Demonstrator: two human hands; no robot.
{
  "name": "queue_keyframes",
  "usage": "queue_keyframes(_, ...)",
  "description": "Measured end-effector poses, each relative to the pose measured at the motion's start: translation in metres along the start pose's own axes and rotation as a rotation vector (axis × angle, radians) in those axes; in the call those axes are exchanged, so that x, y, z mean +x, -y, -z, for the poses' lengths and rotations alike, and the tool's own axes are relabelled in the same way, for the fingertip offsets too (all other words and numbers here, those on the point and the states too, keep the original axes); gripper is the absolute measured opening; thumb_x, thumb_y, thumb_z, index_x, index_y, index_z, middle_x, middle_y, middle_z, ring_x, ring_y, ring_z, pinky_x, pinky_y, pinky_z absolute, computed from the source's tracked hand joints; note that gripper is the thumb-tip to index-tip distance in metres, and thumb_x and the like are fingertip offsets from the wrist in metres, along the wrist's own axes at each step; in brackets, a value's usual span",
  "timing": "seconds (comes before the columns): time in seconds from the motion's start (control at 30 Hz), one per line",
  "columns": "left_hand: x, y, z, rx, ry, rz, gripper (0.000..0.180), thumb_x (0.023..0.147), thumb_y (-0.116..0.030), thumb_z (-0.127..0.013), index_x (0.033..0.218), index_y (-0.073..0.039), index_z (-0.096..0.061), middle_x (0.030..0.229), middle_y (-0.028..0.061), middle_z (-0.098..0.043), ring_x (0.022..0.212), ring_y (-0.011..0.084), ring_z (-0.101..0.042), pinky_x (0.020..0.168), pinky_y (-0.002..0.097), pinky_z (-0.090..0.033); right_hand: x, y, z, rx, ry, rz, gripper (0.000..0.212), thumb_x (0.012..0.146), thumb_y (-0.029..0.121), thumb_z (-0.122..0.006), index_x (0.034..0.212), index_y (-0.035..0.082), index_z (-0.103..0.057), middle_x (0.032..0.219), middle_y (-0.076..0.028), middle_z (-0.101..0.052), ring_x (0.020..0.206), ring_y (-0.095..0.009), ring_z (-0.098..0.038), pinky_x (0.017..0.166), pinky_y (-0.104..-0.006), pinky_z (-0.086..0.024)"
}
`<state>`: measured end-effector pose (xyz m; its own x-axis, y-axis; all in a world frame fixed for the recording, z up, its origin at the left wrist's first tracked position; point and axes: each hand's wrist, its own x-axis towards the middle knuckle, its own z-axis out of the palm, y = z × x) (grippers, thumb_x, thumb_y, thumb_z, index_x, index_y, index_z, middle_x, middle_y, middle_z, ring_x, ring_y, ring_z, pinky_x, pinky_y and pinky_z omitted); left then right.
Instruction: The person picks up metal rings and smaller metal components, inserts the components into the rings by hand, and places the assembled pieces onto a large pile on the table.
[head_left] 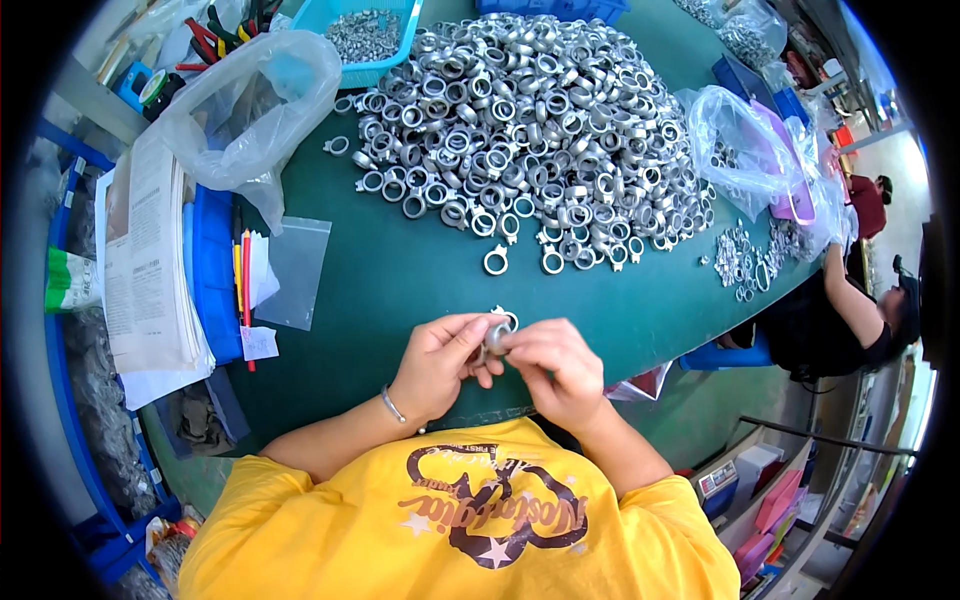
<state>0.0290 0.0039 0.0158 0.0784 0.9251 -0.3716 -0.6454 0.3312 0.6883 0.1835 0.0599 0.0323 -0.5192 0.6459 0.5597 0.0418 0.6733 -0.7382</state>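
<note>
A broad green table [400,275] fills the middle of the room, its edges bowed by the lens. Along the left runs a blue metal rack [78,148], with a pale grey surface beyond it. To the right, a blue stool [735,356] stands on a greenish floor [690,405], near a dark rail [830,437] and crowded shelves [745,480]. Strong white light [912,165] glares at the far right; its source is unclear.

Bright light across the green table [400,270], white glare far right, slightly blurred right hand [562,370], bowed edges.
</note>
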Motion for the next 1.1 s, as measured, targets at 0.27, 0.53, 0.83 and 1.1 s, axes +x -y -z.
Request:
queue_keyframes(0.27,0.008,-0.007,0.009,-0.357,0.049,0.011,0.034,0.096,-0.02,-0.033,0.117,0.004,-0.045,0.093,0.0149,-0.06,0.072,0.0164,-0.06,0.061,0.0252,-0.051,0.028,-0.033,-0.012,-0.25,-0.075,-0.21,0.011,0.072,-0.004,-0.061,0.082,0.002,-0.059,0.08,-0.011,-0.057,0.07,-0.027,-0.056,0.062,-0.0319,-0.046)
queue_keyframes(0.53,0.009,-0.008,0.011,-0.355,0.035,-0.027,0.03,0.094,-0.018,-0.033,0.113,0.002,-0.046,0.099,0.0176,-0.059,0.079,0.0202,-0.061,0.062,0.028,-0.053,0.021,-0.043,-0.012,-0.279,0.08,-0.25,0.015,0.07,-0.001,-0.067,0.083,0.002,-0.061,0.088,-0.011,-0.054,0.077,-0.023,-0.056,0.064,-0.0293,-0.047)
queue_keyframes(0.83,0.002,-0.006,0.004,-0.056,0.014,-0.046,0.01,0.086,-0.008,-0.057,0.093,-0.001,-0.058,0.074,0.0047,-0.056,0.057,0.0061,-0.049,0.042,0.0148,-0.036,0.001,-0.014,-0.004,0.652,-0.063,-0.572,0.009,0.079,-0.008,-0.057,0.087,-0.006,-0.059,0.102,-0.013,-0.056,0.085,-0.017,-0.059,0.076,-0.0266,-0.05)
queue_keyframes(1.1,-0.002,-0.01,0.0,0.225,-0.036,-0.129,0.005,0.08,-0.005,-0.063,0.083,-0.001,-0.063,0.071,0.0017,-0.055,0.052,0.0041,-0.046,0.042,0.0154,-0.033,0.004,-0.01,-0.002,-0.048,0.065,-0.097,0.013,0.069,-0.007,-0.066,0.079,-0.001,-0.061,0.095,-0.015,-0.061,0.085,-0.02,-0.061,0.072,-0.0268,-0.05)
